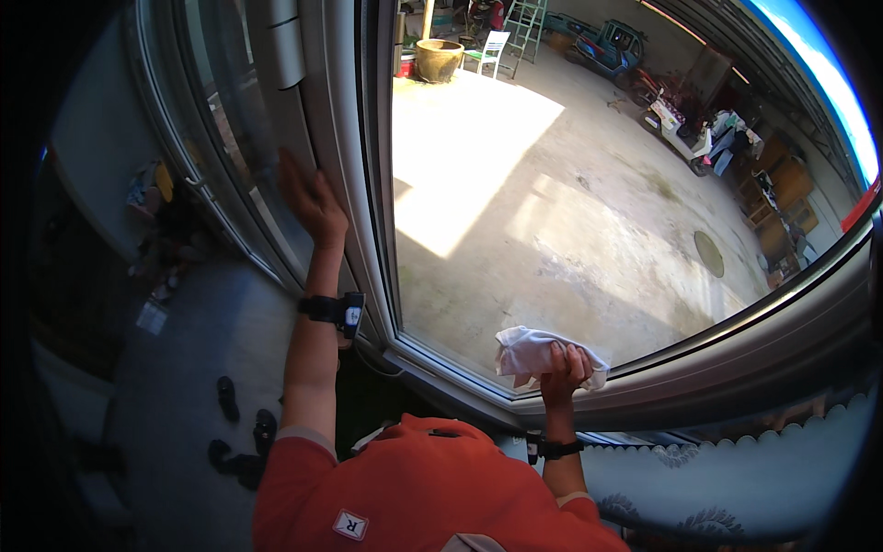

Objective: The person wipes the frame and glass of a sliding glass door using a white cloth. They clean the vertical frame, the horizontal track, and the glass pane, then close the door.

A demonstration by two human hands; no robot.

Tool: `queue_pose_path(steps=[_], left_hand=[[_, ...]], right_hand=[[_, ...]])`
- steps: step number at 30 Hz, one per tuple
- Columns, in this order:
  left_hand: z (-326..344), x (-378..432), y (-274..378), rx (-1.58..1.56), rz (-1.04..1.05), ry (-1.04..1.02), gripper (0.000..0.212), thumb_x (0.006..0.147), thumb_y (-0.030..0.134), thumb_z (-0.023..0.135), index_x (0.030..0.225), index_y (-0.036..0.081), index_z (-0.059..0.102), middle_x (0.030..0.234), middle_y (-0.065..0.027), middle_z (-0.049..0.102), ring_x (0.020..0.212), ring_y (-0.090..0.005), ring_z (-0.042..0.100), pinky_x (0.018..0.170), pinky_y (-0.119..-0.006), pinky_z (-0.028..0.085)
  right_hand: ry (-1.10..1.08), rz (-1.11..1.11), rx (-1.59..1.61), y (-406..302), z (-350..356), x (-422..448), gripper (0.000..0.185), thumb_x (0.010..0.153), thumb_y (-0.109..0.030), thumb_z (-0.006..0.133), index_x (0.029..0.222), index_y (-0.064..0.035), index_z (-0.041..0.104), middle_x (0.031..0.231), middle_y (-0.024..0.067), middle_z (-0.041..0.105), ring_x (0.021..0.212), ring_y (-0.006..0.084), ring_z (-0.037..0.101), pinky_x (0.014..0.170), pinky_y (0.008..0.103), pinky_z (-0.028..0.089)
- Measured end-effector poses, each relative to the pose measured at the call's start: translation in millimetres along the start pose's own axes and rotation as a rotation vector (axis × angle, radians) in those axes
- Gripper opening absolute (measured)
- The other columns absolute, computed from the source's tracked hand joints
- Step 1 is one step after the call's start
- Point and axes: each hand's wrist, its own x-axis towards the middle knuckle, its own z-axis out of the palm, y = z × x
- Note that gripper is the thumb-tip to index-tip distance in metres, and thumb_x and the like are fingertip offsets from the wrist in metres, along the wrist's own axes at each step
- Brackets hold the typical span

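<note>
My right hand (569, 366) grips a folded white cloth (528, 348) against the lower part of a large window pane (476, 297), close to the bottom frame. My left hand (314, 203) is raised at the left with its fingers spread, on or just in front of the upright window frame (338, 138); it holds nothing. Whether its palm touches the frame cannot be told. A black band with a small device sits on each wrist. The orange shirt covers the lower middle of the view.
A scalloped light-blue cloth (697, 476) lies at the lower right. Dark shoes (264, 431) stand on the floor at the left. Beyond the glass are a large pot (439, 61), a white chair (491, 52), a ladder (526, 31) and a white scooter (676, 131).
</note>
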Motion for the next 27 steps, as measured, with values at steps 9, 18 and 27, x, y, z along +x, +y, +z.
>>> queue_pose_path(steps=[9,18,27], left_hand=[[2,2,4,-0.030,-0.033,0.014,0.058,0.104,0.031,0.047,0.151,-0.001,0.034,0.150,-0.0251,0.039,0.137,-0.0427,0.038,0.114,-0.050,0.029],[2,3,9,-0.046,-0.057,0.026,0.058,0.103,0.030,0.049,0.150,-0.002,0.036,0.150,-0.0245,0.041,0.138,-0.0419,0.038,0.115,-0.049,0.028],[0,-1,-3,0.002,-0.024,0.026,0.058,0.102,0.029,0.050,0.149,-0.003,0.037,0.149,-0.0246,0.041,0.138,-0.0420,0.037,0.115,-0.049,0.027]], right_hand=[[0.510,0.234,-0.326,37,-41,120,0.063,0.086,-0.034,0.077,0.132,-0.0029,0.048,0.134,0.0176,0.046,0.124,0.0374,0.048,0.104,0.0534,0.040],[0.443,0.160,-0.236,-29,-41,227,0.065,0.086,-0.041,0.076,0.131,-0.0013,0.049,0.130,0.0167,0.044,0.123,0.0356,0.048,0.103,0.0518,0.045],[0.187,-0.151,0.088,-99,29,207,0.032,0.089,-0.004,0.065,0.119,-0.0129,0.069,0.125,0.0054,0.055,0.121,0.0258,0.053,0.101,0.0369,0.044]])
